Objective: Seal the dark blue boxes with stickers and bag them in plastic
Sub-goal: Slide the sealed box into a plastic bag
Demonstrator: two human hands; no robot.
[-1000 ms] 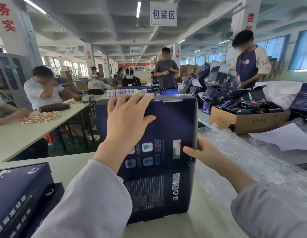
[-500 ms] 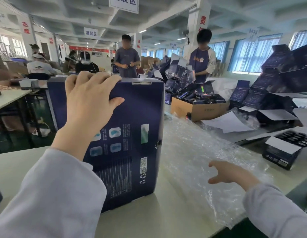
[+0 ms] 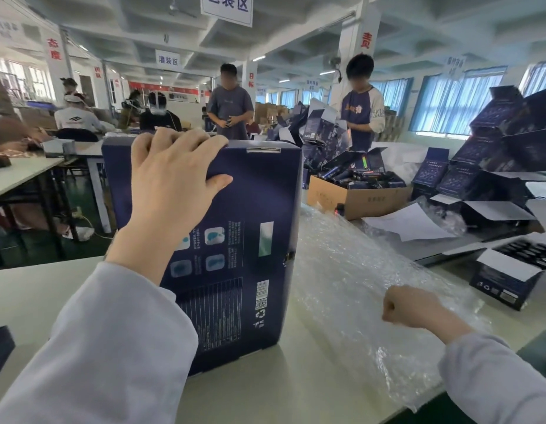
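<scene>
Box steadied, bag fetched
Dark blue box [image 3: 250, 203] stands upright near the counter [image 3: 36, 289] front edge, left hand [image 3: 174, 182] grasping its top; right hand [image 3: 409, 306] has left the box and now clenches plastic bags [image 3: 342, 258] at the right edge. Bagging probably next.

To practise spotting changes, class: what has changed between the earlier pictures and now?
The right hand let go of the dark blue box, moved away rightward onto the clear plastic and curled its fingers there. The left hand still grips the upright box's top.
</scene>
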